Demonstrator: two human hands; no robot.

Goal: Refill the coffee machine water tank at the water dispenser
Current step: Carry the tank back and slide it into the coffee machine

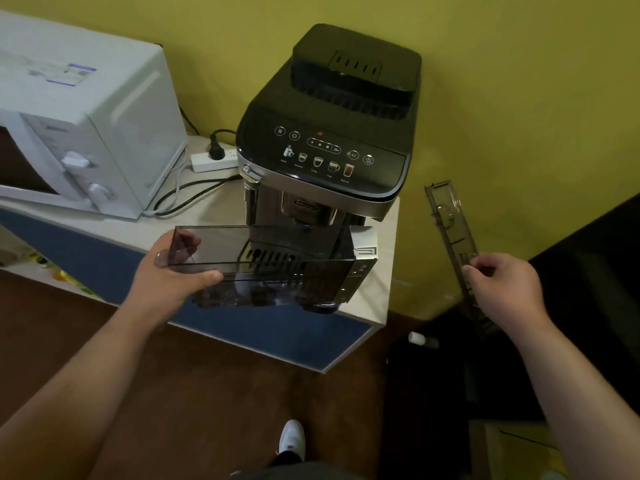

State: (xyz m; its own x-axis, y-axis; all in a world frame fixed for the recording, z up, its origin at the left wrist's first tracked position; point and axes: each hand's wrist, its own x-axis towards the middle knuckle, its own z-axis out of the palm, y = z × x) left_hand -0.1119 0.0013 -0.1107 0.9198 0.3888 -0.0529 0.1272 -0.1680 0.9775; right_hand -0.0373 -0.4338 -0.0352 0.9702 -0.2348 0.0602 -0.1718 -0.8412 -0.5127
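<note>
left hand (pixel 173 273) gripping water tank (pixel 277 268) (smoky), right hand (pixel 504 287) — pinching lid (pixel 450 220)

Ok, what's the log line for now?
left hand: holds smoky clear plastic water tank | right hand: pinches long smoky plastic lid | black coffee machine: tank out

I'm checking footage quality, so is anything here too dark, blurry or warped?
Head view: the wide lens makes the coffee machine lean; the area right of the tank lid is lost in shadow; the smoked water tank looks soft; panel icons are legible.
</note>
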